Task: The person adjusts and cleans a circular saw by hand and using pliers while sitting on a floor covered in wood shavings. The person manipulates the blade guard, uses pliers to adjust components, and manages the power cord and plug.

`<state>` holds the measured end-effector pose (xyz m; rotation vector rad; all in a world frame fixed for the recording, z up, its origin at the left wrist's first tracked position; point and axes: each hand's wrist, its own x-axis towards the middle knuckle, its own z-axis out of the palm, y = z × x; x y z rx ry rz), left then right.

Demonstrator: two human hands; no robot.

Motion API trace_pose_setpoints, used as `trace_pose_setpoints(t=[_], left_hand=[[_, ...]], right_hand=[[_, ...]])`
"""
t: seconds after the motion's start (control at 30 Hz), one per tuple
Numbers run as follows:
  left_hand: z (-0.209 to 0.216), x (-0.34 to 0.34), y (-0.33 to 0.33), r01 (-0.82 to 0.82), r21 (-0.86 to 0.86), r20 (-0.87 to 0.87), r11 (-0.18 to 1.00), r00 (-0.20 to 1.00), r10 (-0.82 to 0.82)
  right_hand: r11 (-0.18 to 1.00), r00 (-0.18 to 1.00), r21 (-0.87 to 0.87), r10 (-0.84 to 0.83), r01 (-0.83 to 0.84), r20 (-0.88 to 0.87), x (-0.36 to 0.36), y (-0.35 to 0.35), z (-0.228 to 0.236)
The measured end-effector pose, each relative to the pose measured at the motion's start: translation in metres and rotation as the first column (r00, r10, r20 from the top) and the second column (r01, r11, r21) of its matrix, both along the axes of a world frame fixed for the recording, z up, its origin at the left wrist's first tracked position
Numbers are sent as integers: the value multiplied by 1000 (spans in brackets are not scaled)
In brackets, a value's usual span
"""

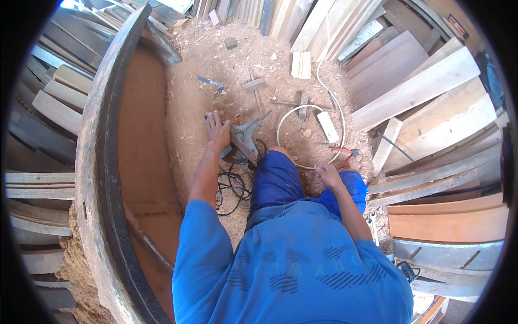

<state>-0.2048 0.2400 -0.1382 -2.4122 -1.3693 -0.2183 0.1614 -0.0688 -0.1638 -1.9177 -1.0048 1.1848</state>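
My left hand (217, 132) has its fingers stretched out at the left side of a grey-green metal power tool (245, 137), against my left knee. A dark bit shows by the fingertips. Below the tool a black cord (233, 186) lies coiled. My right hand (327, 175) is closed near my right knee, beside a white cable (283, 127); whatever it holds, if anything, is hidden. Red-handled pliers (348, 154) lie just beyond it. The cable loops past a white power strip (327, 127) on the ground.
Mallets (253, 85) (304, 102), a blue-handled tool (210, 82) and pale wooden blocks (301, 65) lie ahead on the shavings-covered ground (189, 108). A large curved wooden piece (110, 162) stands along my left. Stacked boards (421, 89) line the right and far sides.
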Motion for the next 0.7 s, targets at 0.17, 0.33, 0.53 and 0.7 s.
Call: trace_pose_setpoints(t=[0.17, 0.33, 0.53, 0.7], left_hand=[[9, 15, -27, -160, -625, 291, 764, 861, 418], [-15, 3, 3, 285, -772, 574, 569, 697, 430], [-15, 51, -37, -44, -705, 498, 708, 680, 538], [-40, 14, -23, 122, -569, 625, 814, 707, 331]], right_hand=[[997, 994, -9, -71, 72, 81, 14, -66, 17], [990, 980, 44, -142, 137, 139, 31, -86, 40], [999, 877, -30, 34, -22, 479, 37, -47, 27], [917, 825, -259, 388, -302, 412, 60, -27, 3]])
